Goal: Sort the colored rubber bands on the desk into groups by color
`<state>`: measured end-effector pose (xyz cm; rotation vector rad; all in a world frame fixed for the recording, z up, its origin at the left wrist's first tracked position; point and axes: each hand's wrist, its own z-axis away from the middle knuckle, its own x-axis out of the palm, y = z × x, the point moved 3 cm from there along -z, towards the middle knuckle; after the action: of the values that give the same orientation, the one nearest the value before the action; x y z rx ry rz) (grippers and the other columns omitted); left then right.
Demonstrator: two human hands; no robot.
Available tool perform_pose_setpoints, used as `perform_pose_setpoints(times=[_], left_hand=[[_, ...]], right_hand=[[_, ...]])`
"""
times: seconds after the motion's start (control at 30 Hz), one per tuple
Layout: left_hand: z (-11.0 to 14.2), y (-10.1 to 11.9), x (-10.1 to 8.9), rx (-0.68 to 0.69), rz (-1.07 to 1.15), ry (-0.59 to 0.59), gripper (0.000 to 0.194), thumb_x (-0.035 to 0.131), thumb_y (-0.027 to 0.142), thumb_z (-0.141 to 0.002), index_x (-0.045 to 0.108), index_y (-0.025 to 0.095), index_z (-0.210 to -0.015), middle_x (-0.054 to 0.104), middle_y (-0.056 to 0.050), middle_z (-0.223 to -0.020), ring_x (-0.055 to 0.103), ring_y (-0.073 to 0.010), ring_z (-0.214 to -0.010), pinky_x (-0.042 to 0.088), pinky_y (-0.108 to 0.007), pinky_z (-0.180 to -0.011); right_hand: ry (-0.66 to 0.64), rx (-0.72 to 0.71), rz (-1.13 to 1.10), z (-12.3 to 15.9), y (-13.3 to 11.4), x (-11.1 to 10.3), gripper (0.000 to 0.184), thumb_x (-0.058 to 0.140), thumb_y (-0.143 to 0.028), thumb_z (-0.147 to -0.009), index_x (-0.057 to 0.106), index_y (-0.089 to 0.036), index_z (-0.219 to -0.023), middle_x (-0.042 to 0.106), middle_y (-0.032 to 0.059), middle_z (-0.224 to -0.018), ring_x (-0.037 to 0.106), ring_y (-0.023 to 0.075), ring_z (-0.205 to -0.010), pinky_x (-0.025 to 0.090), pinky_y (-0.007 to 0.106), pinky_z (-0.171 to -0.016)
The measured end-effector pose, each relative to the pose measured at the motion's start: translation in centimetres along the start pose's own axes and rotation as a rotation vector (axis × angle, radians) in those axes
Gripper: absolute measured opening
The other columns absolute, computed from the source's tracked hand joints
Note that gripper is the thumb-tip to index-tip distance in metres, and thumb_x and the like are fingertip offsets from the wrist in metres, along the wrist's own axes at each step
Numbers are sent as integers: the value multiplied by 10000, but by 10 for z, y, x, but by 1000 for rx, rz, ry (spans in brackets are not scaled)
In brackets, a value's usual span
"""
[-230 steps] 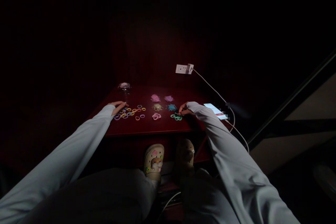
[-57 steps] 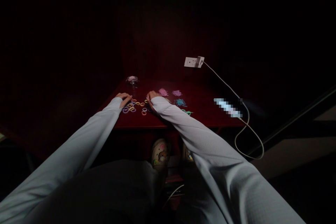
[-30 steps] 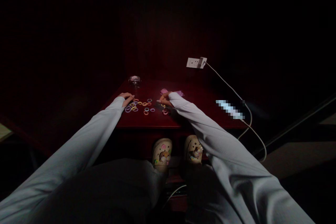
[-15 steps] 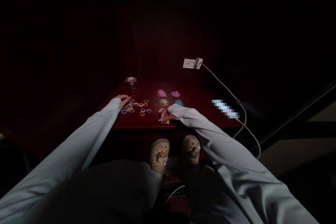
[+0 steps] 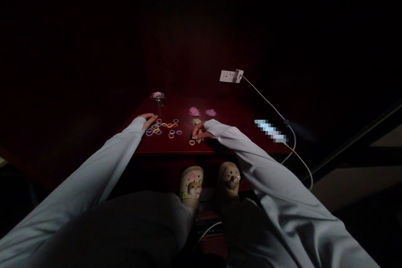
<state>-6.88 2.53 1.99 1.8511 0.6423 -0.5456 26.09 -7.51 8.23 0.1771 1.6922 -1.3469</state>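
Observation:
My left hand (image 5: 148, 119) rests at the table's left side, fingers stretched out and open beside several scattered hair ties (image 5: 170, 125) in purple, yellow, orange and teal. Toward the middle, my right hand (image 5: 201, 130) is closed in a pinch; what its fingers hold, if anything, is too small to make out. Just below them lies a yellow hair tie (image 5: 192, 143), with more small bands partly hidden under the hand. Behind the right hand is a beige pile of bands (image 5: 196, 122), partly covered. A pink pile (image 5: 194, 111) and a purple pile (image 5: 210, 112) lie farther back.
A clear jar (image 5: 157, 96) with something pink on top stands at the table's back left. A blurred-out bright device (image 5: 270, 130) lies at the right, joined by a white cable (image 5: 264, 98) to a wall socket (image 5: 230, 76). The table's front edge (image 5: 169, 153) is above my clogs.
My right hand has lifted slightly away from the front edge, uncovering the yellow hair tie. The teal pile is now hidden behind the right sleeve. My left hand stays where it was.

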Motion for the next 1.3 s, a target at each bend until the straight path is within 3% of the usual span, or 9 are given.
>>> perform_pose_setpoints(times=[0.27, 0.4, 0.53, 0.8, 1.0, 1.07, 1.17, 1.3], left_hand=[[2, 4, -1, -30, -10, 3, 386, 560, 583, -806, 682, 235, -695, 705, -22, -747, 648, -249, -815, 461, -314, -780], [2, 4, -1, -24, -7, -5, 415, 549, 628, -779, 670, 238, -701, 696, -21, -740, 636, -247, -800, 451, -319, -769], [2, 3, 0, -19, 16, 5, 459, 535, 680, -747, 667, 243, -701, 694, -22, -725, 626, -247, -784, 448, -327, -751], [3, 3, -1, -3, 8, 9, 411, 555, 647, -777, 670, 260, -698, 707, -27, -724, 633, -260, -790, 463, -342, -752], [0, 0, 0, 0, -7, 3, 420, 540, 644, -790, 666, 255, -697, 706, -26, -724, 629, -249, -790, 470, -339, -763], [0, 1, 0, 31, -20, 3, 399, 553, 630, -793, 663, 256, -711, 721, -29, -760, 634, -256, -827, 482, -345, -793], [0, 4, 0, 149, -56, -9, 327, 633, 575, -780, 707, 259, -813, 776, -50, -910, 641, -272, -920, 496, -373, -905], [-1, 3, 1, 238, -103, -52, 279, 680, 519, -794, 759, 267, -886, 798, -72, -1052, 642, -297, -1019, 477, -428, -1016]], right_hand=[[-42, -33, 66, -19, -4, 9, 262, 853, -491, -835, 842, -230, -858, 744, 24, -775, 671, 169, -766, 505, 270, -709], [-68, -118, 134, -25, -4, 12, 253, 850, -478, -838, 839, -227, -808, 725, 29, -754, 638, 166, -762, 498, 270, -710], [-98, -69, 126, -23, 4, 14, 294, 858, -510, -826, 846, -216, -833, 705, 21, -733, 610, 154, -713, 476, 270, -674], [-29, -45, 169, -1, -4, 5, 410, 824, -619, -821, 860, -210, -839, 716, 34, -754, 638, 171, -740, 472, 288, -714], [-24, -50, 117, -10, 5, -4, 381, 867, -567, -793, 844, -196, -877, 715, 1, -755, 606, 119, -684, 439, 244, -676], [5, -64, 59, -17, 6, -1, 377, 820, -551, -853, 825, -176, -894, 729, 9, -769, 616, 113, -676, 452, 236, -682], [153, -59, 48, -29, 0, 5, 384, 704, -535, -968, 799, -164, -950, 731, 15, -765, 619, 112, -648, 461, 232, -666], [238, -104, 328, -49, -23, 12, 248, 665, -390, -1014, 799, -181, -1024, 757, 19, -870, 640, 125, -755, 447, 226, -713]])
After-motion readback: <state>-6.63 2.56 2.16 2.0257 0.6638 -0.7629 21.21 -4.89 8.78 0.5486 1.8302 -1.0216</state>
